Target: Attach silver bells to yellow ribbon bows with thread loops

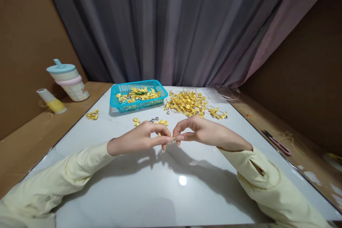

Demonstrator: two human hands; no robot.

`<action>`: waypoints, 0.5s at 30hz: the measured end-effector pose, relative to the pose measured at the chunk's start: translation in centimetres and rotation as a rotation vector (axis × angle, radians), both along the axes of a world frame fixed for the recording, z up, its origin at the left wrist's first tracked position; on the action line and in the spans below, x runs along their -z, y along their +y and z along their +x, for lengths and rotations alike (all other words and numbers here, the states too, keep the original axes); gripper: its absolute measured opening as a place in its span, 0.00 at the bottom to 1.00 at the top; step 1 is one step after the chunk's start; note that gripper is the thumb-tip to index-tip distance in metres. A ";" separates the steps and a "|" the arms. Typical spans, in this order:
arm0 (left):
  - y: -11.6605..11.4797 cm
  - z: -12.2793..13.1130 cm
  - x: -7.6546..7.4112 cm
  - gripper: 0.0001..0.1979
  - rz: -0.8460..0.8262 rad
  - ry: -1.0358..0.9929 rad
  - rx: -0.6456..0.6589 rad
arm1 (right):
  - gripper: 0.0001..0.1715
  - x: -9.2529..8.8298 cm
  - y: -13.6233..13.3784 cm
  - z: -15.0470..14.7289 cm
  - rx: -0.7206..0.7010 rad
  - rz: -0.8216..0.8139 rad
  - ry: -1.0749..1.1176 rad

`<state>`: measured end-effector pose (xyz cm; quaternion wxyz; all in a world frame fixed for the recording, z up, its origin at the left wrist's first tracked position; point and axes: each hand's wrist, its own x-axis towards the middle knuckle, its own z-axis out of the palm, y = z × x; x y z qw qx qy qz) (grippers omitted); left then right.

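My left hand (pixel 144 137) and my right hand (pixel 199 131) meet over the middle of the white table (pixel 160 185), thumbs and forefingers pinched. Between the fingertips a small yellow piece (pixel 174 138) just shows; most of it is hidden, and a faint thin strand rises near it. Just beyond my left hand lie a yellow bow (pixel 136 122), another bow (pixel 162 122) and several small silver bells (pixel 156 118). Behind my right hand is a heap of yellow bows on thin cords (pixel 187 103).
A blue basket (pixel 113 105) of bows and bells stands at the back. One bow bundle (pixel 92 114) lies left; another (pixel 217 113) lies right of the heap. A lidded tumbler (pixel 72 87) and thread cone (pixel 52 101) stand left. Thread snips (pixel 276 142) lie right, near cardboard walls.
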<state>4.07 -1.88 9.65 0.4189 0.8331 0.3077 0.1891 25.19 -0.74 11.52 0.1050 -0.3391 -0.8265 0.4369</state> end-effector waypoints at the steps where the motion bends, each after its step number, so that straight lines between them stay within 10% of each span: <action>1: 0.0 0.0 0.0 0.11 -0.001 0.001 0.001 | 0.10 0.0 0.0 0.0 0.002 0.000 -0.001; 15: -0.1 -0.1 -0.1 0.10 0.025 0.037 0.017 | 0.07 -0.2 -0.2 -0.1 0.022 -0.021 -0.023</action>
